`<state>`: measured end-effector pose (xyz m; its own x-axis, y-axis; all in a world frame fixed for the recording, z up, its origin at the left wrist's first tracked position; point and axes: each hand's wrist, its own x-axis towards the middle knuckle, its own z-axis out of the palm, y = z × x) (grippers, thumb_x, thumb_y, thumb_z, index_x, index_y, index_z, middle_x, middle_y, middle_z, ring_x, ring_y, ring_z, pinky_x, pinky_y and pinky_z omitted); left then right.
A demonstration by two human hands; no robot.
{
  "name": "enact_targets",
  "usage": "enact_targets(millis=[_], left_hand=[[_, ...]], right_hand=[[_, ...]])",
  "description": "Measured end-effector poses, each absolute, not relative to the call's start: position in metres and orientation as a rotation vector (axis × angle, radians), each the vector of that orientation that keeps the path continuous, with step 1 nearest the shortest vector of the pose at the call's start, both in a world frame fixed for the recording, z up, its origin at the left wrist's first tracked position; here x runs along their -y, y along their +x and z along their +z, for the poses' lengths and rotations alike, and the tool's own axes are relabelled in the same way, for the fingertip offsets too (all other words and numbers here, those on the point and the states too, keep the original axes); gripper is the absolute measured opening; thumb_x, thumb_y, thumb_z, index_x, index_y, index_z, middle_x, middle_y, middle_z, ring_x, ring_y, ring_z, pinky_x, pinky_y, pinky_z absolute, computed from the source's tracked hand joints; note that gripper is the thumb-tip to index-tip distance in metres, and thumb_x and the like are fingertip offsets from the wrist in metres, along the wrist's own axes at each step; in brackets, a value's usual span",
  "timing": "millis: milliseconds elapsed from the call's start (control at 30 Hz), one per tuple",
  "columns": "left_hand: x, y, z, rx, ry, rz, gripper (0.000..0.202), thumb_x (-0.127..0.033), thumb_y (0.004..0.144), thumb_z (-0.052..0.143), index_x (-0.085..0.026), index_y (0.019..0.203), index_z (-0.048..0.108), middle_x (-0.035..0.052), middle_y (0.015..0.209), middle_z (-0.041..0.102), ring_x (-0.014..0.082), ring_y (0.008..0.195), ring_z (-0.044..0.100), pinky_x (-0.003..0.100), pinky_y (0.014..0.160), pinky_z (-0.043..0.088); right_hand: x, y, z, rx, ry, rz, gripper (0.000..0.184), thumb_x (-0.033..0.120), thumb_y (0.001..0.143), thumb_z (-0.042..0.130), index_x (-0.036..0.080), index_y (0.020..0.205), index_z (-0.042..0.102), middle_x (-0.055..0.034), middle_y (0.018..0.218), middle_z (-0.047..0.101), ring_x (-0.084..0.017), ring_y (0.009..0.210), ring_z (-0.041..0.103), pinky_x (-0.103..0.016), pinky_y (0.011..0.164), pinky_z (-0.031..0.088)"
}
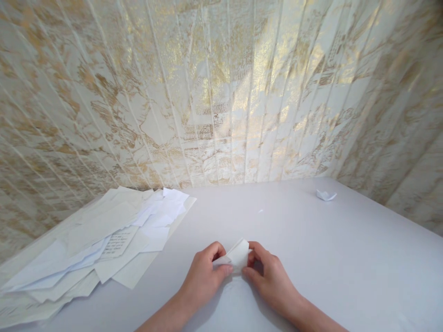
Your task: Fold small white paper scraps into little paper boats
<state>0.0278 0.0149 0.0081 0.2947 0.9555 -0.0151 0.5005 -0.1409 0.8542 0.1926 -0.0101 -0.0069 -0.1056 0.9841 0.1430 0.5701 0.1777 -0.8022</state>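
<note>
Both my hands meet at the near middle of a white table (311,240), pinching one small folded piece of white paper (238,253). My left hand (204,276) grips its left side with thumb and curled fingers. My right hand (268,276) holds the right side, fingers closed around the fold. The paper stands slightly raised off the tabletop between the fingertips.
A messy pile of white paper sheets (100,244) spreads over the table's left side. A small folded white paper shape (326,195) lies at the far right near the wall. Gold-and-cream patterned wallpaper (221,92) backs the table on the far and right sides.
</note>
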Motion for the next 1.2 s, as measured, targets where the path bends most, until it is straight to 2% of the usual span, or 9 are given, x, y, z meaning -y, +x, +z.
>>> enact_targets(millis=[67,100,367,600,800,1000,1100,1200], left_hand=[[-0.013,0.028,0.011,-1.277,1.739,0.770,0.006,-0.018,0.065,0.052,-0.018,0.063,0.047,-0.0050,0.060,0.046,0.0122,0.061,0.044,0.022,0.058,0.034],[-0.012,0.028,0.012,-1.254,1.726,0.790,0.004,-0.018,0.065,0.053,-0.018,0.064,0.049,-0.0043,0.061,0.048,0.0125,0.062,0.045,0.022,0.058,0.034],[-0.007,0.029,0.012,-1.170,1.558,0.855,0.008,-0.022,0.067,0.057,-0.014,0.068,0.057,-0.0019,0.059,0.052,0.0118,0.057,0.045,0.022,0.055,0.036],[-0.010,0.026,0.007,-1.140,1.470,0.892,0.012,-0.024,0.066,0.059,-0.014,0.064,0.055,-0.0022,0.057,0.050,0.0105,0.054,0.044,0.021,0.050,0.034],[-0.007,0.022,0.008,-1.129,2.003,1.015,0.010,-0.017,0.070,0.055,-0.016,0.060,0.054,-0.0008,0.058,0.053,0.0125,0.059,0.049,0.023,0.058,0.037],[-0.006,0.019,-0.001,-1.008,2.327,1.107,0.012,-0.007,0.071,0.048,-0.017,0.064,0.051,0.0006,0.061,0.055,0.0124,0.060,0.049,0.023,0.057,0.037],[-0.008,0.017,-0.003,-0.849,2.547,1.203,0.019,0.001,0.067,0.042,-0.017,0.066,0.049,0.0022,0.066,0.056,0.0137,0.063,0.047,0.026,0.058,0.036],[-0.011,0.014,-0.004,-0.818,2.747,1.137,0.021,0.003,0.064,0.040,-0.017,0.063,0.046,0.0027,0.068,0.055,0.0144,0.063,0.043,0.027,0.057,0.035]], right_hand=[[0.011,0.192,-0.005,1.794,-1.446,0.751,0.010,0.009,0.068,0.047,0.018,0.067,0.053,0.0030,0.061,0.053,-0.013,0.061,0.049,-0.023,0.060,0.037],[0.011,0.192,-0.005,1.802,-1.431,0.737,0.010,0.011,0.070,0.047,0.017,0.063,0.052,0.0025,0.060,0.053,-0.013,0.060,0.048,-0.023,0.059,0.036],[0.014,0.187,-0.006,1.753,-1.294,0.882,0.017,0.024,0.077,0.049,0.014,0.066,0.056,0.0020,0.059,0.050,-0.010,0.055,0.042,-0.020,0.051,0.034],[0.011,0.188,-0.011,1.630,-1.229,1.056,0.021,0.031,0.077,0.051,0.013,0.070,0.059,0.0017,0.058,0.052,-0.010,0.054,0.044,-0.020,0.047,0.034],[0.009,0.188,-0.013,1.732,-1.159,0.743,0.013,0.019,0.075,0.054,0.016,0.064,0.059,-0.0002,0.062,0.053,-0.011,0.058,0.046,-0.021,0.053,0.036],[0.011,0.187,-0.012,1.817,-1.117,0.658,0.013,0.009,0.075,0.047,0.016,0.071,0.058,-0.0007,0.066,0.053,-0.010,0.055,0.046,-0.020,0.049,0.036],[0.012,0.189,-0.013,1.912,-1.122,0.587,0.021,0.000,0.068,0.045,0.017,0.073,0.055,0.0001,0.067,0.053,-0.011,0.057,0.046,-0.020,0.051,0.037],[0.011,0.193,-0.013,2.026,-1.098,0.546,0.026,-0.003,0.064,0.044,0.018,0.076,0.055,-0.0015,0.073,0.055,-0.012,0.063,0.049,-0.022,0.056,0.039]])
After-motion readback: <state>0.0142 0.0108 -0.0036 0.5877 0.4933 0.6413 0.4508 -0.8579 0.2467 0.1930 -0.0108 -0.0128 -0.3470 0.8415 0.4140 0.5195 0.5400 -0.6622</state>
